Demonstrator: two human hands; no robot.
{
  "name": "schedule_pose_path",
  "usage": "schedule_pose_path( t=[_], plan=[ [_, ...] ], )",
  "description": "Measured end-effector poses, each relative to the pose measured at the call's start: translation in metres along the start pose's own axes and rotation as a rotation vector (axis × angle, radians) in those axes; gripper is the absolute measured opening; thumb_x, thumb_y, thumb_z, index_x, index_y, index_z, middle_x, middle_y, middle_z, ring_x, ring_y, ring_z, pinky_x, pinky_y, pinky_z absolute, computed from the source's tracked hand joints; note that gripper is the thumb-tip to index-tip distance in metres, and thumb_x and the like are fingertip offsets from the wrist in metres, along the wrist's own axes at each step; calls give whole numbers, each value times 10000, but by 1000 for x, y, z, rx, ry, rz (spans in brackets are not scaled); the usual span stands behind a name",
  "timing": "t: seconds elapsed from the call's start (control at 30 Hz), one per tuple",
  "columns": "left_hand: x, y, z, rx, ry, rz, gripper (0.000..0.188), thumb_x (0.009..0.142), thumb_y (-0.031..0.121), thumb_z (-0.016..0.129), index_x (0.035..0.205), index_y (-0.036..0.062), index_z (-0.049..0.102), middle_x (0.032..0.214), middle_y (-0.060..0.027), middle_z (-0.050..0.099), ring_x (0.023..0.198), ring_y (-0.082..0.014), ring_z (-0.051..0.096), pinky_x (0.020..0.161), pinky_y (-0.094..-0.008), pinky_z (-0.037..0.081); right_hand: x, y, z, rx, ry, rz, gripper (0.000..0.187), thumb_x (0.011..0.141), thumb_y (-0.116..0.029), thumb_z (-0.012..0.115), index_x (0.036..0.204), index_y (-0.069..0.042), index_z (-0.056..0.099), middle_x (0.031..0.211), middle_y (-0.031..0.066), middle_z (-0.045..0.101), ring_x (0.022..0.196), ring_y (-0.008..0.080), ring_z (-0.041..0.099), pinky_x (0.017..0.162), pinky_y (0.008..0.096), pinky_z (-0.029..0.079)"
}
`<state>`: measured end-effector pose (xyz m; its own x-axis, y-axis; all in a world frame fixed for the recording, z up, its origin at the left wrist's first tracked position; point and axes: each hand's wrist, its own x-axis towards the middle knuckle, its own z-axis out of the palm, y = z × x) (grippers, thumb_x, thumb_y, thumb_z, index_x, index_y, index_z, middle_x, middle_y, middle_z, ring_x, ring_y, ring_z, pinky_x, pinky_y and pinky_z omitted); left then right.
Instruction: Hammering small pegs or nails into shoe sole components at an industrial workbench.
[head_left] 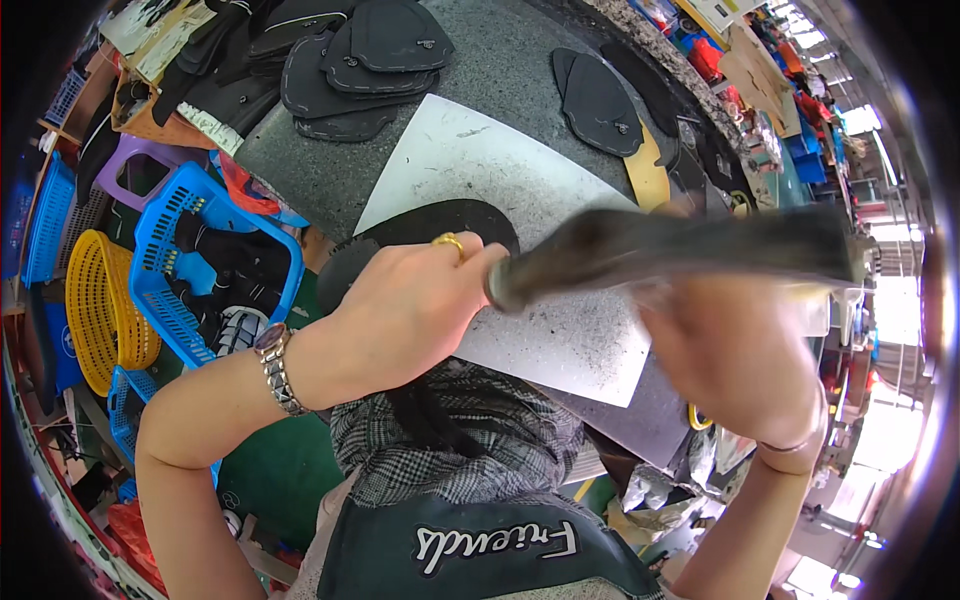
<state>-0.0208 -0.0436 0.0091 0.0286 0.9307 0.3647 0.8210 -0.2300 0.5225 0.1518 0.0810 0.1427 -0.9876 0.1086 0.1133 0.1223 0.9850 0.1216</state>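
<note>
My left hand (405, 305), with a gold ring and a wristwatch, is closed over a rounded black piece (465, 218) at the left of a white board (585, 355). Whatever its fingers pinch is hidden by the hand and the tool in front of it. My right hand (735, 355) is smeared by motion and appears closed round a dark bar-shaped tool (690, 248), which is blurred too. The tool's rounded left end shows beside my left fingers; whether it touches them I cannot tell.
Stacked black panels with pale stitching (365, 70) lie at the far left of the grey table (490, 50), more black panels (600, 105) at the far right. A blue basket (165, 265) of dark pieces and a yellow basket (95, 310) stand left.
</note>
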Motion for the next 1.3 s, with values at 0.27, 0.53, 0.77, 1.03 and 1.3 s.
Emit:
schedule_pose_path(
  t=[0.27, 0.53, 0.77, 1.03, 1.3],
  plan=[
    [6, -1, 6, -214, 138, -131, 121, 803, 62, 645, 843, 5, 546, 681, -115, 568, 675, -316, 596, 588, -387, 479, -3, 10, -5, 535, 133, 240, 210, 853, 40, 624, 1056, 12, 575, 903, 43, 615, 735, 96, 523, 633, 245, 448],
    [10, -5, 2, -491, 92, -324, 89, 818, 21, 623, 885, 14, 565, 671, -100, 563, 644, -257, 602, 528, -353, 463, -5, 20, -2, 432, 203, 165, 259, 851, 55, 624, 1103, 23, 572, 1001, 88, 644, 821, 114, 602, 712, 244, 495],
    [17, 1, 5, -467, 115, -377, 70, 826, 28, 627, 857, 12, 567, 660, -112, 586, 621, -277, 600, 559, -339, 478, 4, 22, 0, 253, -16, -25, 238, 840, 23, 641, 1072, 26, 586, 974, 89, 630, 737, 111, 574, 637, 249, 461],
    [19, 2, 14, -140, 181, -155, 103, 800, 44, 653, 809, 9, 556, 694, -107, 597, 669, -309, 596, 583, -371, 470, 6, 19, 0, 201, -78, 52, 200, 803, -98, 704, 965, -14, 621, 801, 133, 561, 665, 328, 507, 663, 397, 438],
    [19, -2, 20, -93, 223, -61, 118, 796, 44, 671, 808, -9, 566, 650, -128, 590, 541, -259, 570, 527, -336, 456, 18, 2, -20, 484, -200, 858, 165, 845, 46, 638, 999, 20, 584, 763, 60, 602, 662, 84, 539, 575, 240, 416]
  ],
)
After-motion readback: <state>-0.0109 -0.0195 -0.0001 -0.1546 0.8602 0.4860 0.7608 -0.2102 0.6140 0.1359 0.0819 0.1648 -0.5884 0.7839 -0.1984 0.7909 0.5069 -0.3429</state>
